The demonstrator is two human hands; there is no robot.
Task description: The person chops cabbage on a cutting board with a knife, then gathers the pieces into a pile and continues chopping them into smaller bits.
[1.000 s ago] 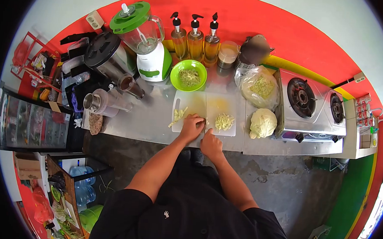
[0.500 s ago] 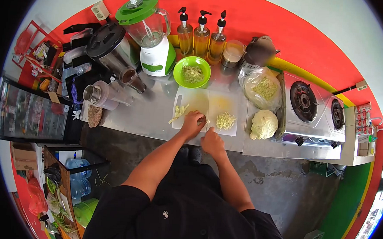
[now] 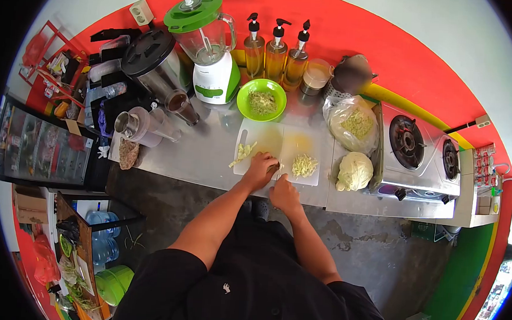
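On the white cutting board (image 3: pixel 268 138), cabbage strips (image 3: pixel 242 153) lie leftmost; your left hand (image 3: pixel 261 169) presses down mid-board, its grip impossible to tell; your right hand (image 3: pixel 283 193) sits clenched at the near edge, shredded cabbage (image 3: pixel 304 165) just beyond, a cabbage head (image 3: pixel 354 171) further right

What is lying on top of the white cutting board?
On the cutting board lie cut pieces at left and a shredded pile at right. The left hand covers whatever it presses down.

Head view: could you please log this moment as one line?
left hand: on cutting board | right hand: at board's near edge | shredded cabbage: right of hands | grip: unclear
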